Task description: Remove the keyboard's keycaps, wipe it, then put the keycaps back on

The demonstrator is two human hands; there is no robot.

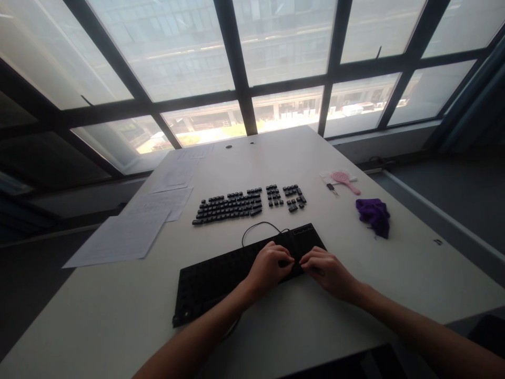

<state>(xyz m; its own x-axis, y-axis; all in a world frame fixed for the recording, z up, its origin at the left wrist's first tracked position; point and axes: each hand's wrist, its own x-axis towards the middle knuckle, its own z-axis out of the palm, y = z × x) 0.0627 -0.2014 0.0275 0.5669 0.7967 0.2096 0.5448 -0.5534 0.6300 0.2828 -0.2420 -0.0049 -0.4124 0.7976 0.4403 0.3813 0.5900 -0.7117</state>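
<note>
A black keyboard base lies at an angle on the white table, and its deck looks bare of keycaps. My left hand is closed in a pinch over the right part of the base. Close beside it, my right hand is also pinched, at the base's right end. What either set of fingertips holds is too small and dark to make out. Beyond the base, black keycaps stand in rows, grouped like a keyboard layout. A thin black cable loops behind the base.
Printed paper sheets lie on the left. On the right are a pink brush, a small black tool with wire prongs and a crumpled purple cloth. The white table reaches the windows. A dark object shows at the near edge.
</note>
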